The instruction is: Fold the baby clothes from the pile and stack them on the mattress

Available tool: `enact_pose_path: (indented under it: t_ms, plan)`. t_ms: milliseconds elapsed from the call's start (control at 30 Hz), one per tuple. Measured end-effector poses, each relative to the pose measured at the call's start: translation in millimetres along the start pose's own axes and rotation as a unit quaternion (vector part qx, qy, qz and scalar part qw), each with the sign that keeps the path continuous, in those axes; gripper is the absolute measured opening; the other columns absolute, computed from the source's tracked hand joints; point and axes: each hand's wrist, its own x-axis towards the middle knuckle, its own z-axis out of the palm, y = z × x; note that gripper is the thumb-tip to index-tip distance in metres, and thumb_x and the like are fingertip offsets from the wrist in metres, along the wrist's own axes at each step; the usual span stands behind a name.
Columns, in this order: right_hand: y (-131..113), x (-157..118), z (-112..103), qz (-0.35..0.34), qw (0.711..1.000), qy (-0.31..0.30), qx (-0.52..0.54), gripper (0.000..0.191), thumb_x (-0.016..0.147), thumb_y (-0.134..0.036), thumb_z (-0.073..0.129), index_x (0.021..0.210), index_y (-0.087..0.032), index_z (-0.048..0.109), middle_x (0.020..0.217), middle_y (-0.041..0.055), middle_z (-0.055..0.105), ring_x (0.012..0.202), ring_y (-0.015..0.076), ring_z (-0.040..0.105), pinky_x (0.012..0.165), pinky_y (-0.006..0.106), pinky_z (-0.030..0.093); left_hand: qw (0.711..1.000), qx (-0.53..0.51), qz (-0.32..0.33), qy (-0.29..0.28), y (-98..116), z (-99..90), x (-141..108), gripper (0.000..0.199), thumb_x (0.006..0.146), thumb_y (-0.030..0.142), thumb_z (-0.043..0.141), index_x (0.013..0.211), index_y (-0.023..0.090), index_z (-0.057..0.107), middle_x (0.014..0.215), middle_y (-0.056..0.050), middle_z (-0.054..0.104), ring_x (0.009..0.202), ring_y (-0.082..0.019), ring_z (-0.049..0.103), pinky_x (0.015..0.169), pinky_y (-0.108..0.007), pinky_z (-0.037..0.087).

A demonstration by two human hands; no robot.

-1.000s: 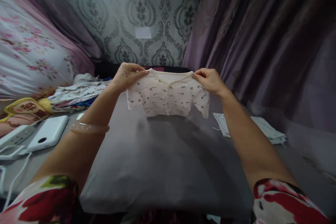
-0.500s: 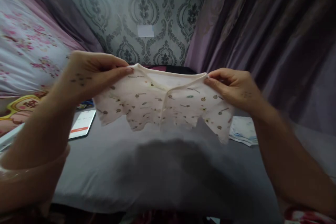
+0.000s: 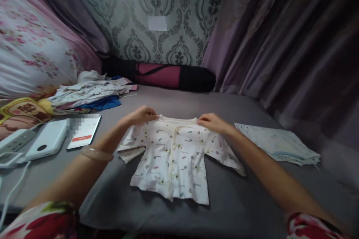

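A small white baby shirt [image 3: 171, 157] with a scattered print and a buttoned front lies spread on the grey sheet [image 3: 117, 201], its collar away from me. My left hand [image 3: 141, 115] pinches the shirt near the left end of the collar. At the other collar end, my right hand [image 3: 213, 122] pinches the shoulder between thumb and fingers. Both sleeves slant outward, and the left cuff is partly folded under. The hem points toward me.
Folded white cloth [image 3: 277, 143] lies to the right. At left are a phone [image 3: 84, 132], a white power bank [image 3: 47, 140], a power strip [image 3: 17, 140] and a clothes pile [image 3: 92, 89]. A black and maroon long bag [image 3: 159, 75] rests along the wall.
Both hands have lowered the shirt from mid-air onto the sheet, where its body and sleeves are spread out. The view has shifted, showing the clothes pile and long bag.
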Motion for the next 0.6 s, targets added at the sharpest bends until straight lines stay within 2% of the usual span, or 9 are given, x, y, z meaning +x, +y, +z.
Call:
enact_pose_path:
  t_ms: [100,200,333,600]
  plan:
    - [27.1,7.4,31.7,0.012,0.995,-0.001,-0.100,0.024,0.094,-0.035,0.048,0.088,-0.020,0.066,0.086,0.0059,0.070,0.077,0.0181,0.061,0.069,0.028,0.042,0.997,0.066,0.022,0.034,-33.4,36.2,16.0,0.045,0.084,0.056,0.047,0.085,0.018,0.072,0.068,-0.005,0.068,0.063,-0.017,0.059,0.055,-0.023,0.038]
    - [37.8,12.6,44.8,0.025,0.977,-0.033,-0.208,0.028,0.100,-0.036,0.037,0.098,-0.020,0.061,0.095,0.0078,0.068,0.084,0.0190,0.063,0.072,0.027,0.042,0.989,0.140,0.041,0.036,-50.2,50.1,24.8,0.044,0.093,0.050,0.036,0.094,0.020,0.068,0.084,-0.006,0.071,0.075,-0.018,0.063,0.062,-0.024,0.039]
    - [44.1,27.0,45.5,0.034,0.953,-0.054,-0.295,0.031,0.103,-0.038,0.030,0.108,-0.020,0.055,0.107,0.0097,0.066,0.094,0.0213,0.065,0.075,0.028,0.042,0.973,0.227,0.034,0.018,-58.5,49.7,38.8,0.046,0.098,0.049,0.027,0.101,0.022,0.064,0.088,-0.008,0.070,0.078,-0.019,0.064,0.064,-0.025,0.038]
    - [59.9,73.8,33.0,0.060,0.928,-0.088,-0.357,0.033,0.103,-0.038,0.026,0.113,-0.020,0.052,0.112,0.0097,0.065,0.098,0.0232,0.065,0.075,0.030,0.043,0.944,0.329,0.003,-0.012,-62.6,42.0,87.6,0.045,0.100,0.044,0.024,0.106,0.019,0.060,0.091,-0.011,0.071,0.080,-0.022,0.065,0.068,-0.028,0.040]
